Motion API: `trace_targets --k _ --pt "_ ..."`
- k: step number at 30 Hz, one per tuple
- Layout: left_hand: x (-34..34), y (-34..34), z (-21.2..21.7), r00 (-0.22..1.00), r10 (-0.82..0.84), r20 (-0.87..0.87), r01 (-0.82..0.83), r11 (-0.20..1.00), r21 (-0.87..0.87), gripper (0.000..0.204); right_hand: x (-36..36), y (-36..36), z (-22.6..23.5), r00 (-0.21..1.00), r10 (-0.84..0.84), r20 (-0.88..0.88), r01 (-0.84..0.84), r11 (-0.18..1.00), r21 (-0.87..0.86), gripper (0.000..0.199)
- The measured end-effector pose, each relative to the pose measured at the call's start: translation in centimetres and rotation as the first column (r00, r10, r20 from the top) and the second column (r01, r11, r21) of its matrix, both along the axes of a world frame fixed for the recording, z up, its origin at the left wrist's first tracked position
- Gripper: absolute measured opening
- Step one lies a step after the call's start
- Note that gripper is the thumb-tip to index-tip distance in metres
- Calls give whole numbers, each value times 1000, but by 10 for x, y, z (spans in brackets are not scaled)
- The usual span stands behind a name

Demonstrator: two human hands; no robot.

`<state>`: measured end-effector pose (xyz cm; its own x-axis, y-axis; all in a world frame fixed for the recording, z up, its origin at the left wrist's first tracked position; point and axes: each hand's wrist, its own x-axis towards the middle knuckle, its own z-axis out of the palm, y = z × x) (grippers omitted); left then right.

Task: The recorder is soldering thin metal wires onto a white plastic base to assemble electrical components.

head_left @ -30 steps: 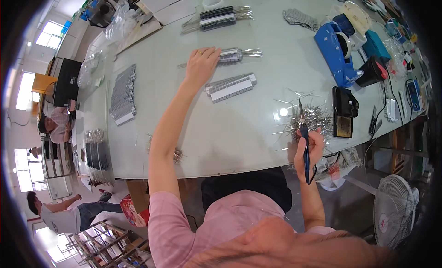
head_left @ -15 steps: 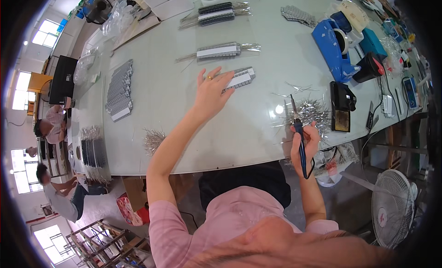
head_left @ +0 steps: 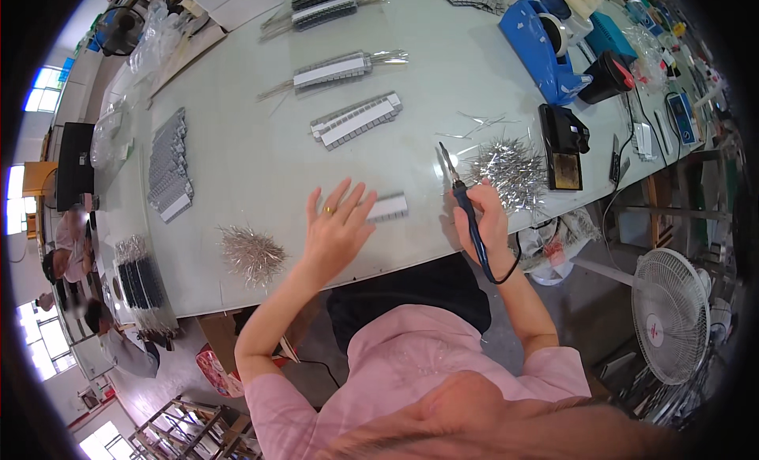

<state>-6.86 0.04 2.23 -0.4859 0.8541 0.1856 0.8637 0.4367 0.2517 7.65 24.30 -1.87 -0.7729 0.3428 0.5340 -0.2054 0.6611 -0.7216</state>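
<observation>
My left hand (head_left: 338, 229) lies over the near part of the table with its fingers spread. Its thumb side covers one end of a short grey segmented strip with a white top (head_left: 389, 207); how it touches the strip is partly hidden. A soldering iron (head_left: 466, 215) is gripped in my right hand (head_left: 489, 223), its tip pointing away over the table. Just beyond that hand sits a heap of thin silvery wire leads (head_left: 510, 171). Farther off, more grey strips with white tops (head_left: 356, 121) lie side by side, with nobody touching them.
Leaded strip bundles (head_left: 332, 71) lie farther back. Grey strips (head_left: 170, 167) and a second wire heap (head_left: 251, 254) are at left. On the right stand a soldering stand (head_left: 563, 147), a blue tape dispenser (head_left: 541, 53) and a black cup (head_left: 607, 76). A fan (head_left: 670, 318) stands beside the table.
My left hand has come nearer from the grey strips, and one strip now lies beside it near the table's front. My right hand still holds the soldering iron. The view has shifted.
</observation>
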Motion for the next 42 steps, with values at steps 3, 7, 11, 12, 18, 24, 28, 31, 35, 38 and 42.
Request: trace_targets --k 3,7,11,12,18,24,28,31,35,38,42 --pt "29 -13 -2 998 10 68 -8 1000 -28 59 -2 -5 1 997 29 78 -34 997 66 39" --pt "54 -18 -11 993 66 96 -64 998 -17 64 5 -22 -4 999 8 50 -10 999 31 43" --pt "65 -15 -13 989 123 81 -120 992 -43 64 6 -40 -3 1000 3 5 -4 997 82 45" --pt "66 -14 -15 989 136 63 -133 990 -43 64 6 -43 -5 1000 -15 -6 15 996 91 45" --pt "61 -8 -15 987 150 61 -147 988 -49 64 16 -37 11 993 -56 107 65 994 -84 47" --pt "57 -4 -15 988 129 84 -125 991 -55 67 39 -11 54 962 -3 273 113 914 -390 8" --pt "57 -2 -14 988 128 91 -122 990 -74 69 48 -6 61 950 69 303 61 914 -401 8" --pt "58 -1 -14 988 124 87 -118 990 -73 69 48 -7 64 937 61 343 72 929 -364 7" --pt "57 0 -16 987 121 103 -113 991 -74 69 45 -6 64 942 55 330 49 953 -298 7" --pt "58 -1 -12 987 125 96 -117 990 -81 69 44 -7 63 943 61 327 43 953 -301 7" --pt "57 -1 -13 987 125 100 -117 990 -81 70 43 -7 64 929 75 363 65 932 -357 7"
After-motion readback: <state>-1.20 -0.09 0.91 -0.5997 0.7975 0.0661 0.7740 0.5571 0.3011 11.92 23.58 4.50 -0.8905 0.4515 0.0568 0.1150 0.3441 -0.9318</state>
